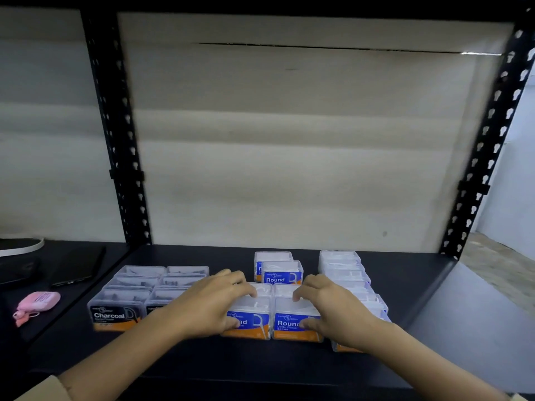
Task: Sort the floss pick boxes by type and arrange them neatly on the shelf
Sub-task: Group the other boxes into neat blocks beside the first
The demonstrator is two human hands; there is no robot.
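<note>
Two clear-lidded floss pick boxes with blue-and-orange "Round" labels stand side by side, touching, near the middle of the shelf (260, 363), a little back from its front edge. The left hand (212, 302) has its grip clamped on the left Round box (254, 319), fingers over the lid and thumb on the label. The right hand (333, 306) holds the right Round box (286, 322) the same way. White picks show through both lids. Behind them, toward the back edge, two more Round boxes (282, 274) stand one behind the other. Toward the left edge sit two columns of Charcoal boxes (115, 315) holding dark picks, black labels facing front. To the right a column of clear boxes (344, 270) with white picks runs front to back; the right arm hides its front label. Bare dark shelf lies along the front edge and toward the right edge. Beyond the left upright (115, 140), a pink case (39, 302) and a dark phone (79, 266) lie on the neighbouring surface.
</note>
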